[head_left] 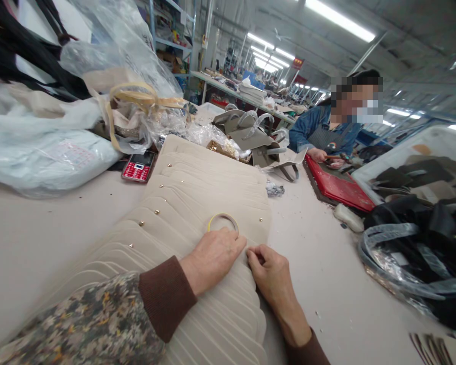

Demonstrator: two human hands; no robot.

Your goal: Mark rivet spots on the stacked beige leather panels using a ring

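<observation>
Overlapping beige panels (213, 177), several with small metal studs, lie fanned in a long stack on the table. My left hand (215, 258) rests over the stack with its fingers curled round a narrow roll of tape (232, 219) with a yellow edge; part of the roll is hidden under the hand. Close by on the right, my right hand (271, 276) is at the edge of the panels, thumb and forefinger pinched together. Whatever lies between those fingertips is too small to make out.
Plastic-wrapped bundles (53, 152) and a red-keyed phone (139, 166) lie left. Grey-brown pieces with handles (251, 134) are piled behind the stack. Across the table, a co-worker (327, 129) works at a red board (338, 182). Black bags (418, 253) sit at right.
</observation>
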